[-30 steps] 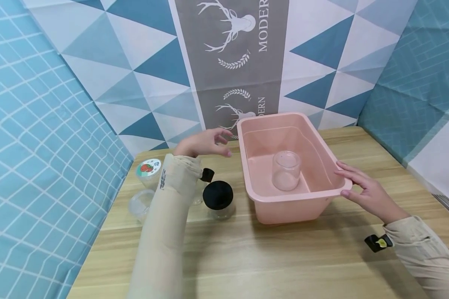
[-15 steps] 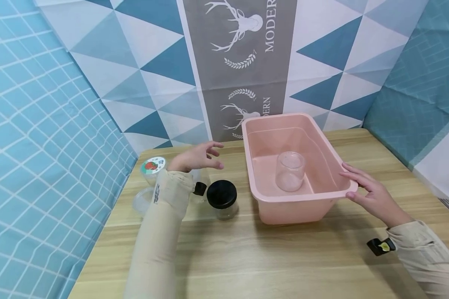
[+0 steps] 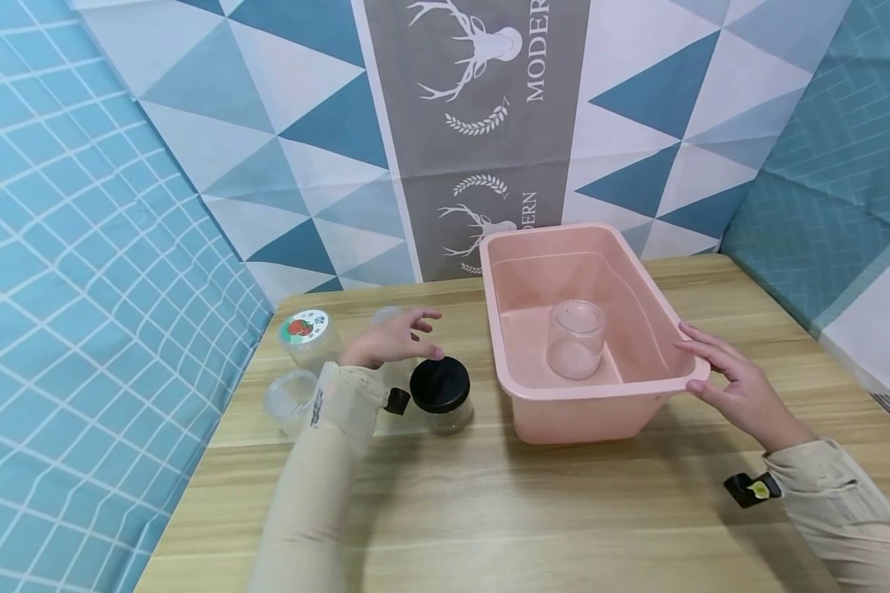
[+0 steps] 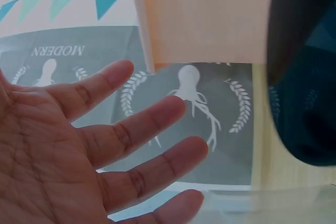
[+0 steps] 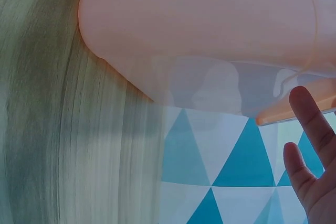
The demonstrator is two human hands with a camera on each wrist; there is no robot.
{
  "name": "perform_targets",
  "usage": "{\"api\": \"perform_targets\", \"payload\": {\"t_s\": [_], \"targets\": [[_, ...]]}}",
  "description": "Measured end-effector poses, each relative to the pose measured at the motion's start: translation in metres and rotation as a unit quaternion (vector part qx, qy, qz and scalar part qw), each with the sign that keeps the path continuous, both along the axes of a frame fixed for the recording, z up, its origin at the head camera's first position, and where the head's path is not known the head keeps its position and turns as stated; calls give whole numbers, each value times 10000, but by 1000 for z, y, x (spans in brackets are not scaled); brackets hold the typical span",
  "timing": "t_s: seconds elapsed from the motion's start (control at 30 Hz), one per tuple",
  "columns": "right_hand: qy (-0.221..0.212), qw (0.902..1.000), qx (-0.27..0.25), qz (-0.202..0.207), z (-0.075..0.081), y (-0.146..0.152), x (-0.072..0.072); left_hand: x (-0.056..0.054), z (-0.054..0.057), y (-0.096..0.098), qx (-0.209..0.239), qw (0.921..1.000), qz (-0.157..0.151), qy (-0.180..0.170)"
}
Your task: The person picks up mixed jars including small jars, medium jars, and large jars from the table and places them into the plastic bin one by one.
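My left hand [image 3: 393,339] hovers palm-inward over the jars, its fingers spread and holding nothing. Just below its thumb stands a clear jar with a black lid [image 3: 440,385]. Another clear jar [image 3: 387,315] is mostly hidden behind this hand. In the left wrist view the fingers [image 4: 157,116] reach out with nothing between them. My right hand [image 3: 742,387] holds the front right corner of a pink basin [image 3: 571,416], with fingers over the side rim and thumb at the front. Two straight fingers [image 5: 310,121] show below the rim in the right wrist view. Inside the basin stands a clear jar [image 3: 576,339].
At the left stand a clear jar with a tomato-printed lid [image 3: 307,329] and a clear tub [image 3: 291,399], close to my left forearm. The wooden table [image 3: 534,527] meets a patterned back wall [image 3: 326,148] and a blue tiled sheet [image 3: 119,329] on the left.
My left hand has moved left from beside the basin, then nearer to me, over the jars. The head view has shifted slightly. My right hand keeps its hold on the basin.
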State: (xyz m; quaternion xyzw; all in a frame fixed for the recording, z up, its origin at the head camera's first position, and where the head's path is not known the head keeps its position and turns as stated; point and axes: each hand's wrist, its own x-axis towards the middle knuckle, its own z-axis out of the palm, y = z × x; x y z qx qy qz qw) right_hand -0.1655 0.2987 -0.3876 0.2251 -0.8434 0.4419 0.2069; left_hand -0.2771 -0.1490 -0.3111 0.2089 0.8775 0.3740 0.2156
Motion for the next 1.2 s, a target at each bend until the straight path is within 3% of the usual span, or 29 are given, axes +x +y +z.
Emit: {"api": "perform_targets", "payload": {"t_s": [0.17, 0.47, 0.77, 1.0, 1.2], "targets": [[71, 10000, -18, 37, -1, -1, 0, 2, -9, -6, 178, 9997, -51, -185], [90, 10000, -36, -19, 2, 3, 0, 10, -13, 0, 521, 9976, -347, -283], [62, 9999, -135, -11, -1, 0, 2, 15, -30, -1, 528, 9973, -394, -333], [174, 9996, -231, 10, -4, 0, 4, 15, -37, -1, 427, 9968, -626, -253], [171, 9998, -72, 25, -1, 0, 2, 16, -45, -1, 485, 9974, -472, -254]]}}
